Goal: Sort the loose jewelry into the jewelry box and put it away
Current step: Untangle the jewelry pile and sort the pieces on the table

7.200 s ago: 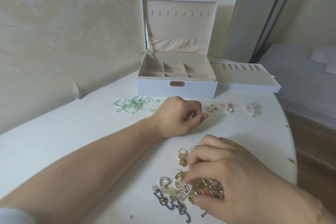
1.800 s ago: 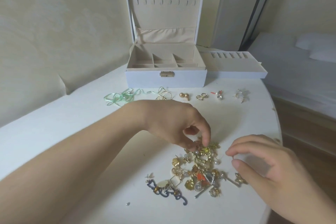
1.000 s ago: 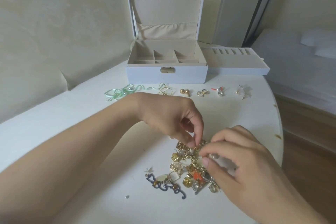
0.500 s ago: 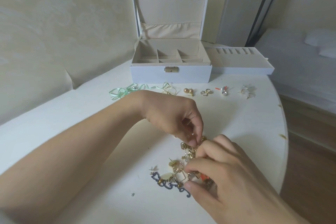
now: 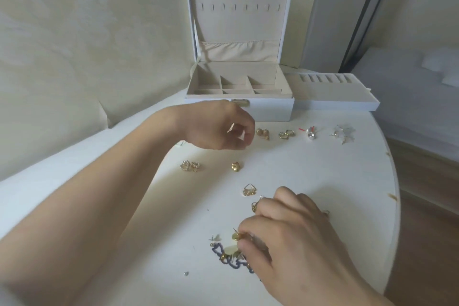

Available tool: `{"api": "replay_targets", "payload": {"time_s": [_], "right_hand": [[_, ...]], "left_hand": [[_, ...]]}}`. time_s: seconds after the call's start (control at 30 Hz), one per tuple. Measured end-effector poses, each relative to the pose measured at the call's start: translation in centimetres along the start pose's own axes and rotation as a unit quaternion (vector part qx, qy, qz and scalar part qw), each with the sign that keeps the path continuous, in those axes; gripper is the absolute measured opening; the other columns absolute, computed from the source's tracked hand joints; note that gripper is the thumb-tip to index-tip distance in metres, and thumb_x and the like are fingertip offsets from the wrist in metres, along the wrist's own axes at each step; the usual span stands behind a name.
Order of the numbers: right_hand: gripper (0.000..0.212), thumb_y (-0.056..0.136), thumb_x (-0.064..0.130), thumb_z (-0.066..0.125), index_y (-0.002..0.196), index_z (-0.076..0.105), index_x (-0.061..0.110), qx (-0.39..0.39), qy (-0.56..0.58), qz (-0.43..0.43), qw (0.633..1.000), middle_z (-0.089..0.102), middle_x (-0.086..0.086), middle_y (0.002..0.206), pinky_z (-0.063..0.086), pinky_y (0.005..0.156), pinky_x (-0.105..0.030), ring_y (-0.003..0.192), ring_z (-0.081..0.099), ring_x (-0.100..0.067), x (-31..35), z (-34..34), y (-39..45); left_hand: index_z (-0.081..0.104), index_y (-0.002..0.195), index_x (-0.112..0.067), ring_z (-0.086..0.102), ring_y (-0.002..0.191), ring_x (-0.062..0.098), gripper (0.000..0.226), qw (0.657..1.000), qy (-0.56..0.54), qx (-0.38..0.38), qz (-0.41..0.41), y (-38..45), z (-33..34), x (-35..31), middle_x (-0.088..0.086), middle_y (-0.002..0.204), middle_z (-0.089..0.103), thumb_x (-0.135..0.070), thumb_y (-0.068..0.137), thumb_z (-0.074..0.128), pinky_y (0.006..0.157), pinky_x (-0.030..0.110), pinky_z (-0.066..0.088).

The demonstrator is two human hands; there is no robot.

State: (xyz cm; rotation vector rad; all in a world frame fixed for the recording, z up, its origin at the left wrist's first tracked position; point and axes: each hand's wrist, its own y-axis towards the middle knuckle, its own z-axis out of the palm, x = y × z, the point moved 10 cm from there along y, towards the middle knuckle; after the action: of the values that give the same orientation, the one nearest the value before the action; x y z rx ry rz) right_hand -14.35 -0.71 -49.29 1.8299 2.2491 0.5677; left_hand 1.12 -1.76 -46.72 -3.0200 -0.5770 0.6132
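Both hands curl: left hand holds something unclear, right hand pinches jewelry pile.

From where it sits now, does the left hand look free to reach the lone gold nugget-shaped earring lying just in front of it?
Probably yes. The left hand hovers just beyond the gold nugget-shaped earring, with only bare table between them. The right hand is busy nearer the camera, out of the path.

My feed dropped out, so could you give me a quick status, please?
Left hand curled near the box. Right hand picking in the jewelry pile. Box compartments empty.
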Motion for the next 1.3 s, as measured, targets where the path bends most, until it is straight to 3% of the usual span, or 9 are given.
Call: {"api": "replay_targets", "payload": {"time_s": [0.2,0.37,0.47,0.6,0.73,0.83,0.93,1.13,1.3], "right_hand": [[0.012,0.066,0.038,0.056,0.059,0.061,0.03,-0.019,0.011,-0.006,1.0,0.044,0.012,0.057,0.039,0.055,-0.028,0.063,0.044,-0.017,0.4,-0.4,0.5],[0.009,0.064,0.039,0.056,0.064,0.06,0.03,-0.006,0.024,-0.028,0.999,0.048,0.013,0.061,0.04,0.055,-0.03,0.065,0.045,-0.018,1.0,-0.4,1.0],[0.015,0.068,0.043,0.053,0.073,0.064,0.033,0.026,0.008,-0.049,0.998,0.052,0.015,0.069,0.042,0.059,-0.031,0.073,0.046,-0.017,1.3,0.2,1.2],[0.018,0.073,0.04,0.051,0.066,0.065,0.031,0.049,-0.002,-0.065,0.997,0.055,0.017,0.068,0.043,0.059,-0.031,0.077,0.044,-0.015,1.6,1.0,1.3],[0.018,0.075,0.041,0.052,0.069,0.066,0.032,0.044,0.025,-0.06,0.997,0.059,0.019,0.069,0.045,0.062,-0.033,0.078,0.049,-0.014,1.0,0.0,2.0],[0.01,0.078,0.041,0.062,0.075,0.068,0.034,0.034,0.142,0.041,0.988,0.064,0.023,0.071,0.046,0.072,-0.024,0.079,0.053,-0.003,-2.8,-2.3,4.7],[0.004,0.076,0.036,0.07,0.076,0.069,0.033,0.053,0.193,0.122,0.972,0.065,0.022,0.073,0.049,0.072,-0.024,0.072,0.058,-0.001,-6.2,-1.2,8.1],[0.004,0.078,0.032,0.068,0.081,0.067,0.03,0.141,0.158,0.142,0.967,0.064,0.014,0.077,0.052,0.071,-0.028,0.076,0.061,-0.009,-6.9,4.7,11.6],[0.022,0.079,0.046,0.069,0.097,0.064,0.034,0.159,0.166,0.118,0.966,0.065,0.015,0.083,0.047,0.073,-0.028,0.08,0.058,-0.007,-6.4,5.0,11.7]], "left_hand": [[0.066,0.09,-0.038,0.058,0.08,0.014,0.016,0.997,-0.008,0.077,-0.029,-0.2,1.5,1.8,-0.014,0.085,0.061,-0.038,0.077,0.074,0.076,0.039,0.053],[0.07,0.087,-0.039,0.063,0.08,0.034,0.017,0.99,-0.003,0.141,-0.02,-0.2,3.7,1.5,-0.013,0.087,0.066,-0.044,0.071,0.071,0.066,0.055,0.055],[0.071,0.085,-0.034,0.062,0.072,0.035,0.01,0.988,0.001,0.147,-0.039,-0.4,3.5,1.8,-0.013,0.084,0.068,-0.035,0.075,0.072,0.055,0.045,0.056],[0.071,0.086,-0.027,0.049,0.05,0.017,0.009,0.983,0.032,0.144,-0.107,-0.9,2.8,3.6,-0.011,0.085,0.067,-0.024,0.078,0.075,0.034,0.014,0.031],[0.068,0.094,-0.027,0.061,0.07,0.021,0.022,0.982,0.021,0.146,-0.115,-1.4,2.0,3.6,-0.009,0.092,0.065,-0.024,0.076,0.08,0.038,0.012,0.035],[0.068,0.094,-0.026,0.062,0.071,0.008,0.022,0.983,0.03,0.11,-0.142,-2.6,-0.7,4.3,-0.013,0.092,0.064,-0.026,0.076,0.081,0.041,0.008,0.036],[0.066,0.083,-0.029,0.065,0.08,0.014,0.023,0.971,0.068,0.139,-0.183,-3.6,-0.5,5.9,-0.011,0.093,0.068,-0.037,0.071,0.084,0.056,0.019,0.045],[0.065,0.085,-0.028,0.06,0.066,0.016,0.027,0.958,0.075,0.181,-0.211,-3.2,2.1,6.8,-0.001,0.099,0.068,-0.041,0.07,0.082,0.056,0.027,0.053],[0.064,0.086,-0.025,0.052,0.05,0.005,0.02,0.963,0.072,0.178,-0.188,-3.3,2.7,6.8,-0.001,0.096,0.067,-0.035,0.077,0.078,0.038,0.014,0.037]]}}
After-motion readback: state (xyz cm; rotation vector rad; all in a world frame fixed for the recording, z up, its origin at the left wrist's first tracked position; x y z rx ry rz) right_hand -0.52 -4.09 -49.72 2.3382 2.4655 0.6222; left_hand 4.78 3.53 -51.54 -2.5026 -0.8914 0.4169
